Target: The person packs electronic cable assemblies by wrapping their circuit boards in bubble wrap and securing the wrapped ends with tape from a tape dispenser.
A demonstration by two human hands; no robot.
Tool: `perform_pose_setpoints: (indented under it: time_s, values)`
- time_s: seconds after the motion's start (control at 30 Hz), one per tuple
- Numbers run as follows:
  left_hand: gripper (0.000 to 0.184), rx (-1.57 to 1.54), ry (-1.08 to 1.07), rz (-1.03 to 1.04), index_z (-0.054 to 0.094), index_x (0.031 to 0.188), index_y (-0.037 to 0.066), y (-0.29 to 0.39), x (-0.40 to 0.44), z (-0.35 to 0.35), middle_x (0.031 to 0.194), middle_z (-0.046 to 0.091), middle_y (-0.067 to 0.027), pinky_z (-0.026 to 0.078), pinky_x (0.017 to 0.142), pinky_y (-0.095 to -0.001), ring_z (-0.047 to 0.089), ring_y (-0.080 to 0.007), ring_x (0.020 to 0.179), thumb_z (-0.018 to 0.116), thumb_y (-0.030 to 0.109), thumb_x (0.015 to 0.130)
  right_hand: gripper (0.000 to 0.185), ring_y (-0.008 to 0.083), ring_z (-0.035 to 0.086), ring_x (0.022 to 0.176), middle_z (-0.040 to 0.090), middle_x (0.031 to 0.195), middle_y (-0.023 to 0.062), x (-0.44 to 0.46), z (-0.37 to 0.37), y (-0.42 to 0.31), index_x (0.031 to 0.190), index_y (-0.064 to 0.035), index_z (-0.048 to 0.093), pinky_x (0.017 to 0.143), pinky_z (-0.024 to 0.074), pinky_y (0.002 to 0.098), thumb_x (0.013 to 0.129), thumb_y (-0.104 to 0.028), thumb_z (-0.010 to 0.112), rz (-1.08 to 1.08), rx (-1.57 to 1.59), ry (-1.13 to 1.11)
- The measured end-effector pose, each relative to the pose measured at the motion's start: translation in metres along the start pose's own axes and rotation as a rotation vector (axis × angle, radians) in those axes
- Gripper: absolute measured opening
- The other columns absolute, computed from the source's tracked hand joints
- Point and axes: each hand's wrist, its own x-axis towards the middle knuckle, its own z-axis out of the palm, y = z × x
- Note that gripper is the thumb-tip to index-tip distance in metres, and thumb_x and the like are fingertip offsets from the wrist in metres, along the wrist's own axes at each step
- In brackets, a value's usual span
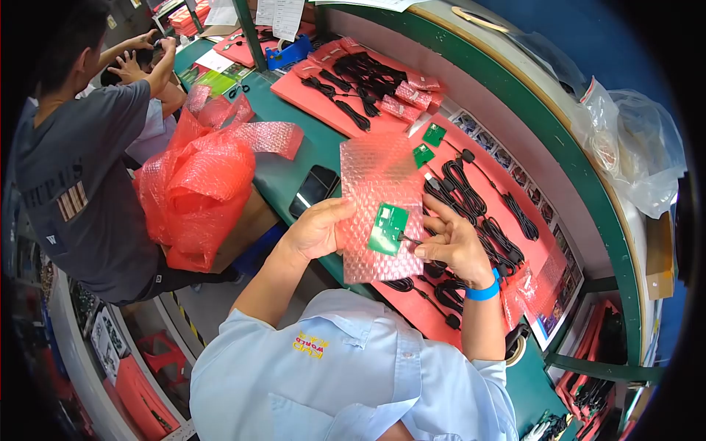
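A strip of pink bubble wrap (360, 260) hangs upright between my hands, with a green circuit board (388, 229) lying against its lower half. My left hand (318, 226) is closed on the left edge of the wrap. At the board's right side, my right hand (451, 242) pinches the black cable that leaves the board; a blue band circles that wrist. Behind the wrap, pink foam sheets carry coiled black cables (460, 188) and two more green boards (434, 134). A black phone (315, 189) lies beside my left hand.
A large heap of red bubble wrap (202, 191) sits at the left table edge. Farther back are bundled black cables (368, 77), a blue tape dispenser (289, 53) and scissors (238, 91). A co-worker (88, 169) stands at the left. Clear plastic bags (625, 140) hang at the right.
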Motion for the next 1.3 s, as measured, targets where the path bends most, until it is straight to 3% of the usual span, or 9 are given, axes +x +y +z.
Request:
perform_pose_setpoints:
  time_s: [0.13, 0.27, 0.37, 0.57, 0.67, 0.77, 0.97, 1.07, 1.3]
  values:
    - [0.045, 0.189, -0.049, 0.012, 0.038, 0.134, -0.003, -0.001, 0.003, 0.004, 0.128, 0.053, -0.0162, 0.047, 0.096, -0.0429, 0.055, -0.0262, 0.116, 0.047, 0.001, 0.091, 0.087, 0.0235, 0.059, 0.108, 0.041, 0.134, 0.0323, 0.010, -0.001, 0.009, 0.141, 0.0117, 0.020, 0.079, 0.0526, 0.0286, 0.070, 0.008, 0.072, 0.021, -0.120, -0.027]
    - [0.057, 0.311, -0.056, 0.011, 0.030, 0.137, -0.006, 0.001, -0.004, 0.005, 0.131, 0.049, -0.0186, 0.046, 0.097, -0.0443, 0.053, -0.0277, 0.118, 0.053, -0.002, 0.084, 0.092, 0.0252, 0.056, 0.112, 0.043, 0.132, 0.0325, 0.007, -0.004, 0.000, 0.139, 0.0145, 0.019, 0.081, 0.0526, 0.0294, 0.068, 0.004, 0.076, 0.004, -0.280, 0.059]
    - [0.065, 0.304, -0.110, -0.139, 0.025, 0.140, -0.004, 0.009, -0.010, 0.014, 0.132, 0.049, -0.0182, 0.046, 0.097, -0.0459, 0.053, -0.0286, 0.118, 0.053, -0.005, 0.081, 0.092, 0.0251, 0.058, 0.111, 0.044, 0.131, 0.0323, 0.008, -0.006, 0.000, 0.140, 0.0138, 0.019, 0.081, 0.0530, 0.0297, 0.069, 0.004, 0.076, 0.009, -0.308, 0.054]
    - [0.069, 0.295, -0.110, -0.031, 0.025, 0.141, 0.000, 0.002, -0.010, 0.007, 0.131, 0.049, -0.0173, 0.049, 0.093, -0.0466, 0.053, -0.0288, 0.118, 0.054, -0.005, 0.080, 0.089, 0.0192, 0.064, 0.091, 0.046, 0.125, 0.0354, 0.002, 0.001, -0.005, 0.140, 0.0097, 0.025, 0.069, 0.0549, 0.0256, 0.066, 0.007, 0.074, 0.035, -0.171, 0.094]
    - [0.069, 0.294, -0.129, 0.059, 0.026, 0.142, 0.002, -0.002, -0.007, 0.007, 0.131, 0.050, -0.0166, 0.050, 0.092, -0.0457, 0.054, -0.0282, 0.117, 0.056, -0.004, 0.079, 0.087, 0.0185, 0.065, 0.091, 0.049, 0.126, 0.0297, 0.005, -0.002, -0.001, 0.140, 0.0080, 0.028, 0.071, 0.0553, 0.0257, 0.066, 0.010, 0.073, 0.056, -0.157, 0.046]
    - [0.067, 0.228, -0.138, 0.039, 0.034, 0.139, 0.002, 0.001, -0.002, 0.008, 0.132, 0.050, -0.0100, 0.040, 0.102, -0.0362, 0.051, -0.0209, 0.121, 0.063, -0.002, 0.079, 0.085, 0.0171, 0.065, 0.089, 0.051, 0.125, 0.0247, 0.008, 0.001, 0.002, 0.140, 0.0060, 0.030, 0.071, 0.0553, 0.0252, 0.066, 0.010, 0.073, 0.054, -0.131, 0.000]
    - [0.061, 0.407, -0.055, 0.073, 0.040, 0.134, 0.002, -0.004, 0.003, 0.013, 0.125, 0.054, -0.0092, 0.045, 0.096, -0.0352, 0.055, -0.0190, 0.113, 0.065, -0.004, 0.079, 0.084, 0.0137, 0.063, 0.087, 0.055, 0.123, 0.0162, 0.015, -0.004, 0.004, 0.141, -0.0001, 0.032, 0.070, 0.0554, 0.0240, 0.067, 0.010, 0.072, 0.045, -0.167, -0.091]
    - [0.059, 0.463, -0.059, 0.093, 0.040, 0.133, 0.001, -0.006, 0.005, 0.008, 0.120, 0.058, -0.0091, 0.051, 0.089, -0.0365, 0.060, -0.0203, 0.105, 0.064, -0.005, 0.079, 0.076, 0.0175, 0.059, 0.101, 0.055, 0.125, 0.0105, 0.016, -0.010, 0.003, 0.139, -0.0019, 0.037, 0.084, 0.0527, 0.0296, 0.072, 0.005, 0.072, 0.053, -0.135, -0.213]
    - [0.050, 0.383, -0.114, 0.111, 0.041, 0.129, 0.001, -0.001, 0.007, -0.012, 0.118, 0.058, -0.0110, 0.049, 0.090, -0.0372, 0.060, -0.0216, 0.105, 0.062, 0.000, 0.083, 0.044, 0.0113, 0.060, 0.093, 0.061, 0.115, 0.0070, 0.020, -0.004, 0.008, 0.125, -0.0038, 0.056, 0.077, 0.0522, 0.0256, 0.082, 0.006, 0.057, 0.058, -0.081, -0.285]
